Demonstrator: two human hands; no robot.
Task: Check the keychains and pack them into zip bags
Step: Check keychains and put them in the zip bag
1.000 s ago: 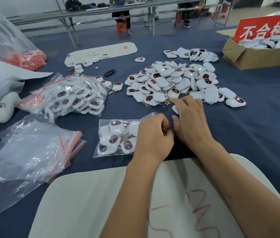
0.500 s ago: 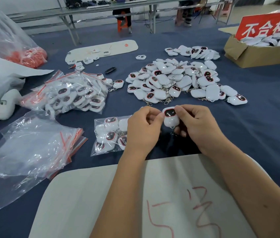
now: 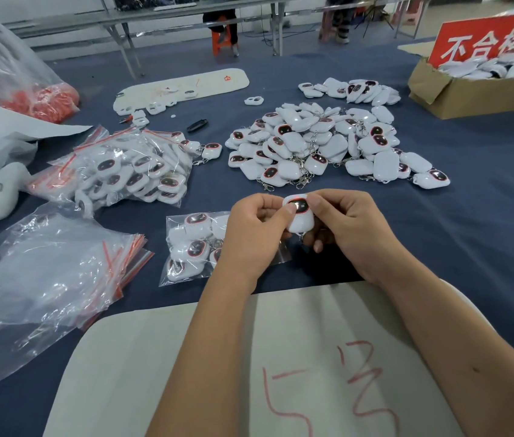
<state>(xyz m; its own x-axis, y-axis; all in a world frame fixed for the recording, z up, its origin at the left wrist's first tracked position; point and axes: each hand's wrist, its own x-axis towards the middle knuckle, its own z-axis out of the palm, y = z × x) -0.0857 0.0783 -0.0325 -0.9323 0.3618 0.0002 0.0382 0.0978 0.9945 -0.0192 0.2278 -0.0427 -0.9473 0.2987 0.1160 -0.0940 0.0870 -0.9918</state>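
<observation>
Near the table's front edge, just above the white board with red marks, I see both hands pinching one keychain: a small white rounded case with a dark oval face ringed in red, a metal clasp hanging below. My left hand presses a thumb on that face while my right hand curls around its far side. Beneath the left hand lies a partly filled zip bag, and the loose keychain pile sits toward the table's middle.
</observation>
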